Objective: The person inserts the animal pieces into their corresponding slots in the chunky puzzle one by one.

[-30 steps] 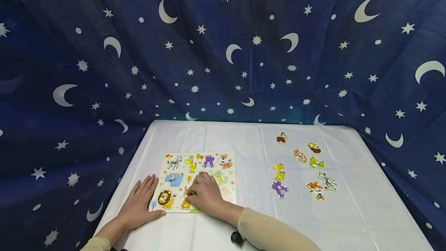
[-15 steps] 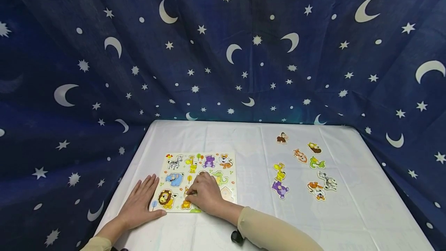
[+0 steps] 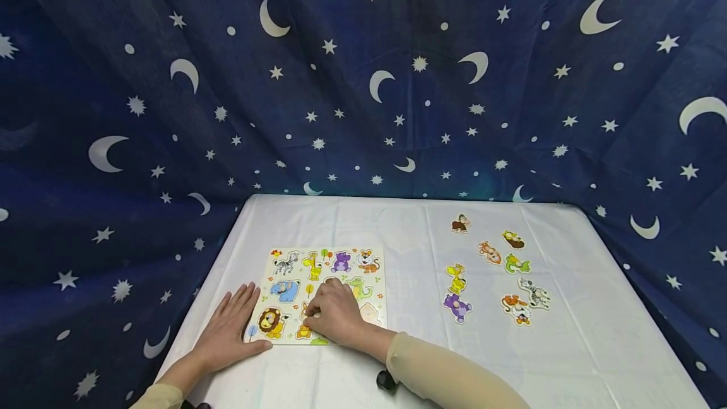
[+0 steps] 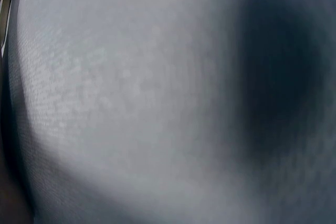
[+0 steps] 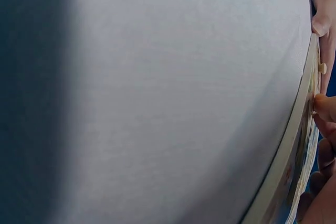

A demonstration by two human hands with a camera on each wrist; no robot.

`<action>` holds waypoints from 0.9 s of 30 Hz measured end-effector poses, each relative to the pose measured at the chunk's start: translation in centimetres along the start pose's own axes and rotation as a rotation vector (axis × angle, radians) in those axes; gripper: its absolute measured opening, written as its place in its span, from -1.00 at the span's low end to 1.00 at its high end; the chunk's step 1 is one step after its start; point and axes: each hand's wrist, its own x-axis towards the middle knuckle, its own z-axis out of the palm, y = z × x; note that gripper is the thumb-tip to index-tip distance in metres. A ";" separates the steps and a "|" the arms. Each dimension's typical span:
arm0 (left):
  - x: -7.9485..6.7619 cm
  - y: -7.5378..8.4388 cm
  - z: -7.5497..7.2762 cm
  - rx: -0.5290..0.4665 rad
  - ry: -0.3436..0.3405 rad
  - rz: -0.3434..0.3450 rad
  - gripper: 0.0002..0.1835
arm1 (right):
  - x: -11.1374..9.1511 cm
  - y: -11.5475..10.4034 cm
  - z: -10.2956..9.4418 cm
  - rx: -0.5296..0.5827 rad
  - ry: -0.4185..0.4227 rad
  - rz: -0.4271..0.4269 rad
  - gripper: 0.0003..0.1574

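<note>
In the head view a white puzzle board (image 3: 291, 339) printed with animals lies at the front left of the table. My right hand (image 3: 337, 314) is over its lower middle, thumb and fingertips pinching at the orange kangaroo puzzle piece (image 3: 303, 332), which the hand partly covers. In the right wrist view its fingertips (image 5: 321, 107) meet the board's face, and a small knob (image 5: 323, 68) stands up farther along. My left hand (image 3: 230, 330) rests with straight fingers along the board's left edge. A lion puzzle piece (image 3: 272, 322) and a blue elephant piece (image 3: 285, 291) are in the board.
Several loose animal pieces lie to the right, among them a giraffe (image 3: 456, 279), a purple hippo (image 3: 457, 308), a zebra (image 3: 534, 294), a tiger (image 3: 516, 310) and a green crocodile (image 3: 517, 264). A dark starry curtain (image 3: 341, 112) hangs behind the table.
</note>
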 end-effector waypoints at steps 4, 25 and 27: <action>0.2 0.0 -0.1 0.001 -0.019 -0.011 0.30 | 0.1 0.0 -0.2 -0.005 -0.022 0.005 -0.85; 0.1 0.5 -0.4 0.003 -0.039 -0.038 0.28 | 0.3 -0.1 -0.3 -0.041 -0.057 0.006 -0.81; 0.1 0.4 -0.4 0.006 -0.038 -0.037 0.28 | 0.3 -0.2 -0.4 -0.047 -0.058 0.007 -0.81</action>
